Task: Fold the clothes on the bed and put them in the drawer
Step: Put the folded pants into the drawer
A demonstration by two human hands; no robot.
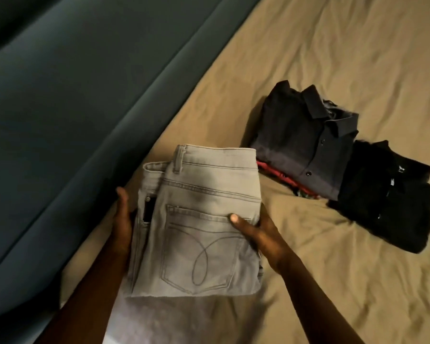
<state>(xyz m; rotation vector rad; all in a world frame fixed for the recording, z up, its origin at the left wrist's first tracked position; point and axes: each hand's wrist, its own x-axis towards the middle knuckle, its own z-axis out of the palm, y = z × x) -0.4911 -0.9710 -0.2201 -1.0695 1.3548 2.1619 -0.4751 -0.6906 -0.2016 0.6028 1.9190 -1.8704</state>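
The folded grey jeans (199, 219) are held over the bed (333, 58) close to its left edge, just beside the teal upholstered panel (72, 108) that runs along that edge. The waistband is turned toward the far side of the bed and a back pocket (199, 249) with looped stitching faces up. Whether the jeans rest on the sheet or are lifted slightly off it cannot be told. Below the folded part a blurred stretch of pale grey cloth is seen; whether it belongs to the jeans cannot be made out.

The right hand (261, 234) is clamped on the right edge of the jeans: its thumb (236, 218) is pressed on top at the pocket's upper corner, and the fingers are hidden beneath the denim. The left hand (121, 217) is set against the left edge of the jeans, with the thumb standing up alongside the fabric; its fingers are hidden under the cloth, so it cannot be told whether they are curled or straight.

Toward the middle of the bed, well apart from the panel, a folded dark shirt (305, 140) with its collar up is stacked on a red garment (276, 175), of which only an edge shows. Just beside this stack, on its right, a folded black garment (387, 194) lies on the tan sheet, touching the shirt.
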